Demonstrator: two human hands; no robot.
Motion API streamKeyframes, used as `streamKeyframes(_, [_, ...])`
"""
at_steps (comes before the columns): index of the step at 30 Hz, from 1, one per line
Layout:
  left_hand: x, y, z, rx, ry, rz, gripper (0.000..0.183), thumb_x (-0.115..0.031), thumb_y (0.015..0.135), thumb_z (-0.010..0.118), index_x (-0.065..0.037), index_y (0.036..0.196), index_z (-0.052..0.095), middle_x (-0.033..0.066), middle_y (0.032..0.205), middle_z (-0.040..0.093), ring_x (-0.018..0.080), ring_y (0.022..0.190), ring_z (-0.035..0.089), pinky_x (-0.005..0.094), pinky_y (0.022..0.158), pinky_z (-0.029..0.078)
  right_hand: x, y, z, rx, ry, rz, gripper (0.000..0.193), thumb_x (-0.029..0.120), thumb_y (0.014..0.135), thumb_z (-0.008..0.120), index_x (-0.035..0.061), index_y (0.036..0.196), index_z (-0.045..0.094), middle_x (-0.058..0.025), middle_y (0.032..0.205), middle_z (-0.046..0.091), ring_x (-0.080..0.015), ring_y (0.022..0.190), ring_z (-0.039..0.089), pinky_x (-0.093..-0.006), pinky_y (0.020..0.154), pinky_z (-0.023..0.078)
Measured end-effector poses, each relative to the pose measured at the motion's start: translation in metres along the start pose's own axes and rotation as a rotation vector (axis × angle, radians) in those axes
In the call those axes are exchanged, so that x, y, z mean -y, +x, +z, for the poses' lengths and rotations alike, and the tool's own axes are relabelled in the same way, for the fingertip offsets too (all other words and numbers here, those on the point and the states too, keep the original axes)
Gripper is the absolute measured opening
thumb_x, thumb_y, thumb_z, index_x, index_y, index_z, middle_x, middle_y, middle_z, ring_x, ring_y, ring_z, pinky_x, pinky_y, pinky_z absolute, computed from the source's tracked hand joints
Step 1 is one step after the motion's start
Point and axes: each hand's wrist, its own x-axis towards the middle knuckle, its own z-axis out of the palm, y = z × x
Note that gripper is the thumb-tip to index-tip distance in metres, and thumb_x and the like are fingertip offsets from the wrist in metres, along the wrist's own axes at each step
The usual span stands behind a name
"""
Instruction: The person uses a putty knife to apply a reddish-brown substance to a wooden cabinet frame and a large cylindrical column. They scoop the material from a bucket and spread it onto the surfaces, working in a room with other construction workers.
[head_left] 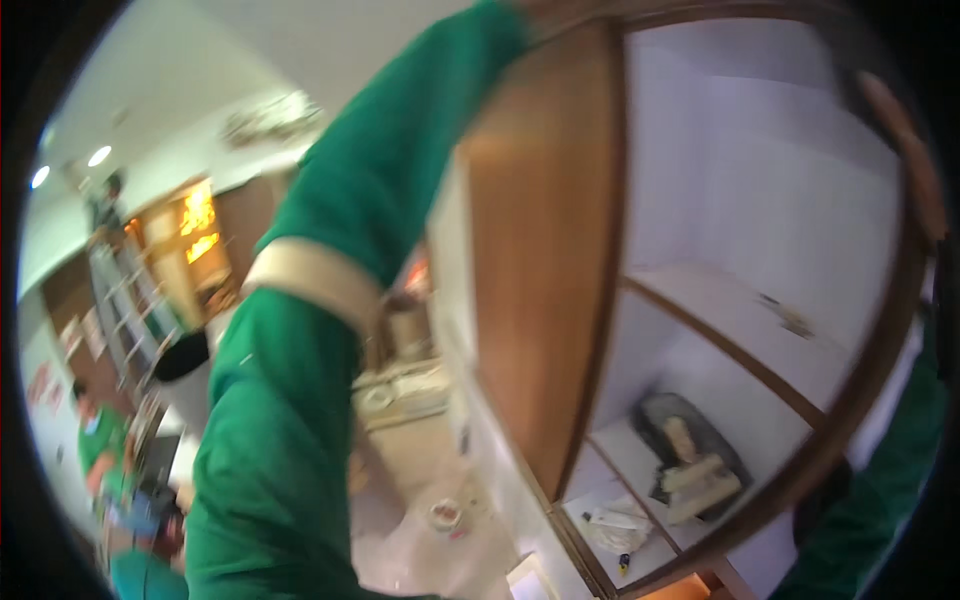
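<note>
My left arm, in a green sleeve with a pale band, reaches up across the middle. My left hand (550, 8) is at the top edge by the upper frame of a wooden cabinet (545, 250), mostly cut off. My right hand (908, 160) is at the cabinet's right side, blurred, beside a dark shape; its fingers cannot be made out. Inside the pale cabinet, a small brush-like thing (795, 322) lies on the shelf (700, 285). Below it sits a dark grey container or bag (655, 415) with pale objects. A white bundle (615, 530) lies in the lower left compartment.
At the far left a person (105, 215) is up on a ladder (125, 305). Another person in green (98, 435) is below, near more people at the lower left. A small white tub (445, 515) stands on the floor beside the cabinet.
</note>
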Motion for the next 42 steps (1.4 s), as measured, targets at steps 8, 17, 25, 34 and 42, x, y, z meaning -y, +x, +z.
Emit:
streamKeyframes(8, [0.034, -0.011, 0.007, -0.101, 0.218, -0.007, 0.06, -0.054, 0.064, 0.081, -0.001, 0.086, 0.065, 0.0075, 0.064, 0.064, 0.0182, 0.061, 0.061, 0.0316, 0.061, 0.05, 0.022, -0.011, -0.02, -0.022, -0.47, -0.408, 0.035, 0.027, 0.088, 0.063, -0.0031, 0.104, 0.066, -0.023, 0.086, 0.066, -0.0383, 0.076, 0.062, -0.0403, 0.076, 0.049])
streamKeyframes(17, [-0.018, 0.008, 0.05, 0.066, 0.165, -0.009, 0.063, -0.06, 0.063, 0.077, -0.004, 0.086, 0.062, 0.0098, 0.079, 0.066, 0.0285, 0.073, 0.064, 0.0375, 0.068, 0.052, 0.024, -0.011, -0.015, 0.042, -0.398, -0.227, 0.027, 0.026, 0.089, 0.059, 0.0036, 0.098, 0.069, -0.0182, 0.07, 0.061, -0.0344, 0.07, 0.059, -0.0432, 0.068, 0.048])
streamKeyframes(25, [-0.007, -0.009, 0.08, -0.002, 0.201, 0.141, 0.056, -0.056, 0.069, 0.075, -0.007, 0.092, 0.062, 0.0089, 0.084, 0.067, 0.0286, 0.076, 0.065, 0.038, 0.067, 0.053, 0.017, -0.012, -0.015, -0.022, -0.543, -0.333, 0.026, 0.026, 0.089, 0.059, 0.0029, 0.094, 0.069, -0.019, 0.071, 0.061, -0.0365, 0.069, 0.058, -0.0429, 0.066, 0.047])
streamKeyframes(34, [0.052, -0.04, 0.055, 0.101, 0.363, 0.073, 0.061, -0.059, 0.071, 0.074, -0.005, 0.097, 0.064, 0.0105, 0.086, 0.067, 0.0275, 0.077, 0.065, 0.038, 0.069, 0.052, 0.011, -0.012, -0.016, 0.011, -0.489, -0.257, 0.031, 0.031, 0.089, 0.06, 0.0043, 0.102, 0.069, -0.0182, 0.077, 0.065, -0.0359, 0.081, 0.061, -0.0434, 0.077, 0.048])
streamKeyframes(42, [0.084, -0.058, 0.036, 0.233, 0.508, 0.022, 0.052, -0.053, 0.079, 0.067, -0.006, 0.1, 0.058, 0.0083, 0.095, 0.064, 0.0297, 0.083, 0.063, 0.0421, 0.068, 0.051, 0.018, -0.011, -0.018, 0.055, -0.503, -0.227, 0.033, 0.032, 0.089, 0.06, 0.0046, 0.105, 0.069, -0.0171, 0.079, 0.066, -0.0361, 0.087, 0.061, -0.0433, 0.081, 0.048])
